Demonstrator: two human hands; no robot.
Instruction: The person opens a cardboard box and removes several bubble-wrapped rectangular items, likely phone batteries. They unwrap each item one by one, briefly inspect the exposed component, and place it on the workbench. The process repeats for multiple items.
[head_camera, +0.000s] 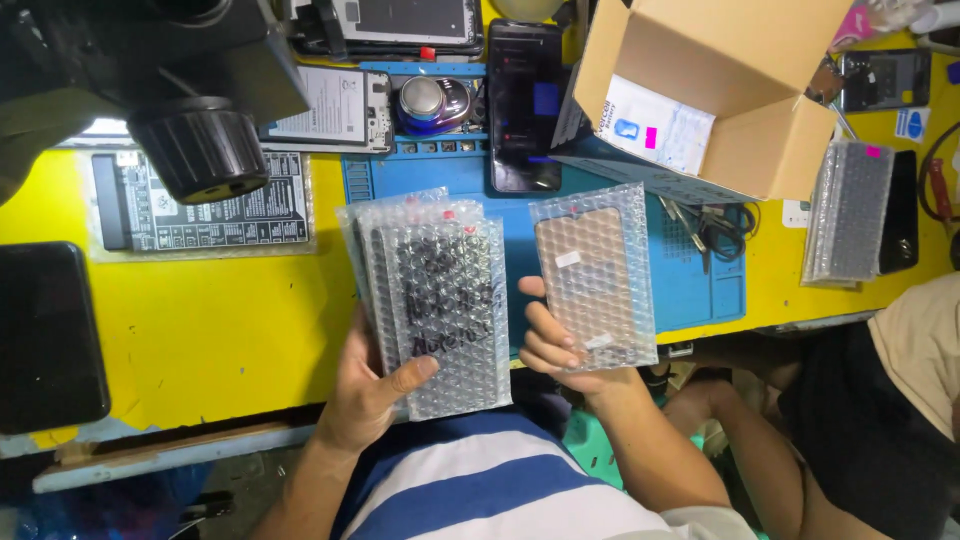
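Left hand: curled from below around a stack of bubble-wrap pouches, thumb pressed across the front lower edge, fingers hidden behind. Stack is fanned slightly, dark flat panels inside, top one with black marker writing; small red stickers at the upper edge.

Right hand: closed on a single bubble-wrap pouch, thumb on the front left edge, fingers folded under the lower corner. The pouch holds a tan flat panel, white label strips on it, tilted a bit to the right.

Both pouches are held up side by side, just apart, over the near edge of the yellow tabletop. Beyond the hands: blue work mat, dark phone lying on it. Up-right of the right hand: open cardboard box. Far right: another bubble-wrapped bundle.
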